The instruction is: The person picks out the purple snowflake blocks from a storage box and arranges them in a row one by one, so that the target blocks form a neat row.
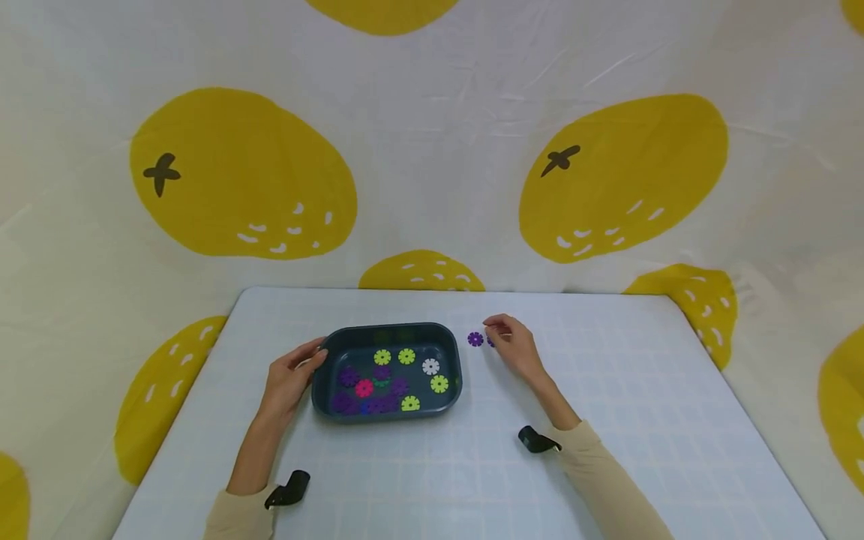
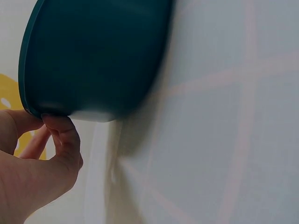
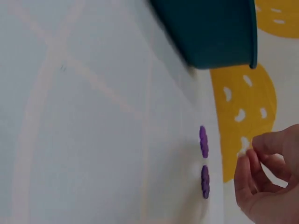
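Note:
A dark teal tray [image 1: 386, 418] stands on the table, holding several flower-shaped notched discs: purple, yellow-green, a white disc [image 1: 430, 367] and a pink disc [image 1: 364, 388] among them. My left hand [image 1: 289, 379] grips the tray's left rim between thumb and fingers, as the left wrist view also shows. To the right of the tray, two purple discs [image 3: 204, 141] lie side by side on the table. Over the right one of them hovers my right hand [image 1: 514, 346], partly covering it in the head view. Its fingers are loosely bent, with nothing visible between them in the right wrist view.
The white table [image 1: 607, 360] has a faint grid pattern. Its far edge meets a pale cloth [image 1: 439, 150] printed with large yellow fruits. A small black wrist camera [image 1: 289, 489] sits at each sleeve.

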Tool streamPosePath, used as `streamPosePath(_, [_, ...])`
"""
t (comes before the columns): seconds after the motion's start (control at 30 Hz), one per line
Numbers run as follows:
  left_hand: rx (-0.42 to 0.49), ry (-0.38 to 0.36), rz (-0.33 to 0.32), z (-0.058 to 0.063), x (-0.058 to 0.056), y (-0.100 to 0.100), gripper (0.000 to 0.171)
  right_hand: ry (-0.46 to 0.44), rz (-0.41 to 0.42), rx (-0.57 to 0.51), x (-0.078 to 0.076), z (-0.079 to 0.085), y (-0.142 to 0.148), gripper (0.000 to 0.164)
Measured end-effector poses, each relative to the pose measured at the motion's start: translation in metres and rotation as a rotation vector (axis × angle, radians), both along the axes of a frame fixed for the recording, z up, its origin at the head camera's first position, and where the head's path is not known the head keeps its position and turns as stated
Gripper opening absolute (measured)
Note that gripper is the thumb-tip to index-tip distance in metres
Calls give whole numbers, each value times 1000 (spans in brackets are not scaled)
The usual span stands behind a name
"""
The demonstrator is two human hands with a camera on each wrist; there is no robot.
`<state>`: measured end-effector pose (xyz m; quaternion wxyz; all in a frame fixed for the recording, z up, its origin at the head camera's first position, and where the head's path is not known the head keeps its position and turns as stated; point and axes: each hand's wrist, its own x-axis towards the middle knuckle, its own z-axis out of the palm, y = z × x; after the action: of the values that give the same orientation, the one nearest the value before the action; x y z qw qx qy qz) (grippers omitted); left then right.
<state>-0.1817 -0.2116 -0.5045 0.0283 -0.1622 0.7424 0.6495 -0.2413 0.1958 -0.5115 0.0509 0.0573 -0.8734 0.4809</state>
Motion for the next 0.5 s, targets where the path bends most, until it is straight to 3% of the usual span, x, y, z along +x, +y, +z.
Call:
streamPosePath(0.27, [-10,-7,3,1,1,1,53,-40,85,-55,3,19,-23,19])
streamPosePath(0.5, [-1,-2,-3,0,-1,2,53,33,155,-33,6,30,-42,18])
